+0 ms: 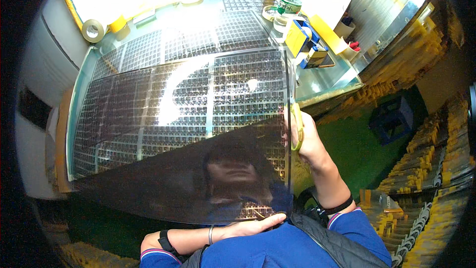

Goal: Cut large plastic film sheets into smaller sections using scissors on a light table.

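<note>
A large dark, glossy film sheet [163, 188] printed with rows of small patterns spans the middle, its near part hanging over the table's front edge toward my body. My left hand [255, 224] pinches its near edge close to the right corner, thumb on top. At the sheet's right edge my right hand [311, 141] is closed round scissors with yellow-green handles [298, 126]. Their blades point away from me along that edge; the sheet and glare partly hide them. Beneath lies another patterned sheet [134, 52] on the lit glass table.
Tape rolls [92, 31] stand at the back left. At the back right are a green tape roll [289, 4], a blue and yellow tape dispenser [303, 37] and a cup [345, 28] with red-handled tools. A blue stool or crate [391, 119] stands on the green floor; hanging strips line the right.
</note>
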Tool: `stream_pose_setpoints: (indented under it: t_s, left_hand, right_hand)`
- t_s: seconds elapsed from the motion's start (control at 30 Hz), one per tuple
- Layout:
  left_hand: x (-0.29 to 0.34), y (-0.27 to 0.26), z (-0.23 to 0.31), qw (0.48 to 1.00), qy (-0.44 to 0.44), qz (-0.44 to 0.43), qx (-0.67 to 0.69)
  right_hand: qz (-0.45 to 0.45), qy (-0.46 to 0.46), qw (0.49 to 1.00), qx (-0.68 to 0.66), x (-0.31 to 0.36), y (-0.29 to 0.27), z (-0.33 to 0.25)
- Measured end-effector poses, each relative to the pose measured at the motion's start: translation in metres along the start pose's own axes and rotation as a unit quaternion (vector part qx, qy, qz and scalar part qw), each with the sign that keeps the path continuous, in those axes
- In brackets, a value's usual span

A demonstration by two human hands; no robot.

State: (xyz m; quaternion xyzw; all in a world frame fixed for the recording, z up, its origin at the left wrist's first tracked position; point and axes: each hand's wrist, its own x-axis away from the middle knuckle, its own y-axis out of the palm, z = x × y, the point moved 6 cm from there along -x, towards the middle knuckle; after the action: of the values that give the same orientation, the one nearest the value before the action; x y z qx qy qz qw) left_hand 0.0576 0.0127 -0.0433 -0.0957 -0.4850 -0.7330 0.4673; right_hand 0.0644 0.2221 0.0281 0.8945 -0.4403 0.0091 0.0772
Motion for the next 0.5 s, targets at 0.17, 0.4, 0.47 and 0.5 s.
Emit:
stream_pose_setpoints:
  t_s: [0.17, 0.4, 0.47, 0.5]
  left_hand:
    - [-0.005, 0.006, -0.025, 0.980, -0.113, -0.106, 0.123]
    - [-0.002, 0.009, -0.019, 0.979, -0.118, -0.113, 0.124]
    - [-0.002, 0.006, -0.017, 0.989, -0.097, -0.098, 0.061]
    - [-0.003, 0.004, -0.018, 0.990, -0.093, -0.095, 0.048]
  right_hand:
    - [0.019, -0.025, 0.999, 0.042, -0.004, -0.002, -0.011]
    - [0.038, 0.002, 0.999, -0.011, -0.010, -0.004, -0.016]
    - [0.047, -0.014, 0.999, -0.012, -0.011, -0.004, -0.025]
    - [0.041, -0.035, 0.998, -0.020, -0.012, -0.004, -0.030]
